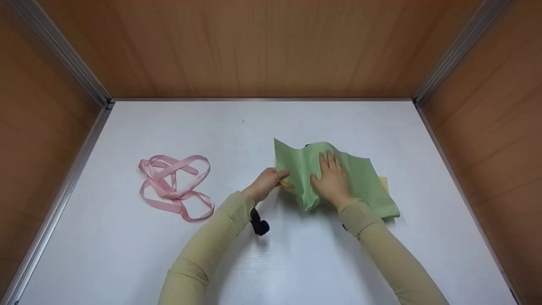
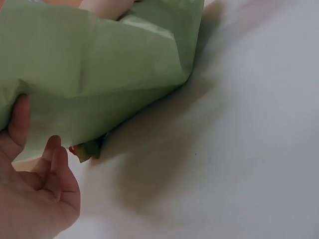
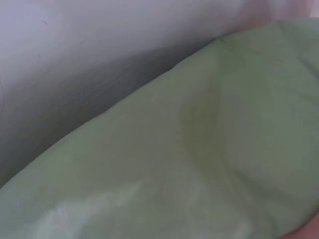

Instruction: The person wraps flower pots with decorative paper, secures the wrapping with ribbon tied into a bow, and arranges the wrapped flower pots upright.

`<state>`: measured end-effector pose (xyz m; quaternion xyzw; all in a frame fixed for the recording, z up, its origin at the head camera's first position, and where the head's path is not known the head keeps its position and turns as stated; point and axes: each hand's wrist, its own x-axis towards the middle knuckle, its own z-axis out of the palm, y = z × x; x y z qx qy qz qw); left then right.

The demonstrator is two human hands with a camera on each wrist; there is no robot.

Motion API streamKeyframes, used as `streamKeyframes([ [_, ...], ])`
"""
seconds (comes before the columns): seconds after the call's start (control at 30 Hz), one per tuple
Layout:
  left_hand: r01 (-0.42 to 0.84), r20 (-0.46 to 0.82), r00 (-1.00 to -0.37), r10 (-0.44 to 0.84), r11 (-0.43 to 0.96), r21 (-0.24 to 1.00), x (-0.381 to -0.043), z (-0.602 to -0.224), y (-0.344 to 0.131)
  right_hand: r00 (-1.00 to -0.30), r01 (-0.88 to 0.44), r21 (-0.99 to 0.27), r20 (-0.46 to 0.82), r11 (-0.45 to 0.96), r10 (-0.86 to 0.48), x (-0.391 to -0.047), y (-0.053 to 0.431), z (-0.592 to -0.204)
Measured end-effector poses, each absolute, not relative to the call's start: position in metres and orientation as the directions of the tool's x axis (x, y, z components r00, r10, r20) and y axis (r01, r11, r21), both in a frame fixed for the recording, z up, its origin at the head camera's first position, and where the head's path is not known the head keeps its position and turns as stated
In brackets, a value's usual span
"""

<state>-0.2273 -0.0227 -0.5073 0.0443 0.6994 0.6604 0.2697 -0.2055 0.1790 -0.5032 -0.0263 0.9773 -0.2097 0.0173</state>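
A green sheet of wrapping paper, creased and bulging, lies at the middle right of the table. My left hand grips its left edge, thumb against the paper in the left wrist view. A small yellowish piece shows by those fingers. My right hand presses on top of the sheet with fingers spread. Under the lifted paper a small green and red thing peeks out; its kind is hidden. A pale yellow corner sticks out at the sheet's right. The paper fills most of the right wrist view.
A loosely looped pink ribbon lies on the white table, left of my left hand. Wooden panels enclose the table at the back and both sides. A black wrist device hangs below my left sleeve.
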Motion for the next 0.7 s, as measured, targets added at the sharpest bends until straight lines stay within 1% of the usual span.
streamKeyframes([
  [0.13, -0.309, -0.275, -0.857, 0.436, -0.007, 0.951, -0.224, -0.509, -0.01, -0.998, -0.049, -0.407, -0.022, 0.912, -0.063, -0.205, 0.178, -0.502],
  [0.3, -0.348, -0.25, -0.871, 0.423, -0.172, 0.922, -0.218, -0.509, 0.012, -0.997, -0.073, -0.399, 0.002, 0.914, -0.079, -0.205, 0.177, -0.503],
  [0.4, -0.388, -0.245, -0.88, 0.407, -0.319, 0.864, -0.215, -0.51, 0.026, -0.996, -0.082, -0.398, 0.008, 0.914, -0.086, -0.206, 0.179, -0.503],
  [0.53, -0.434, -0.24, -0.886, 0.398, -0.522, 0.734, -0.212, -0.512, 0.044, -0.996, -0.077, -0.428, -0.003, 0.9, -0.086, -0.206, 0.181, -0.502],
  [0.63, -0.445, -0.247, -0.888, 0.387, -0.589, 0.675, -0.21, -0.514, 0.054, -0.995, -0.077, -0.467, -0.021, 0.881, -0.098, -0.207, 0.182, -0.501],
  [0.7, -0.445, -0.252, -0.89, 0.379, -0.603, 0.662, -0.21, -0.515, 0.059, -0.994, -0.068, -0.51, -0.044, 0.858, -0.105, -0.207, 0.184, -0.5],
])
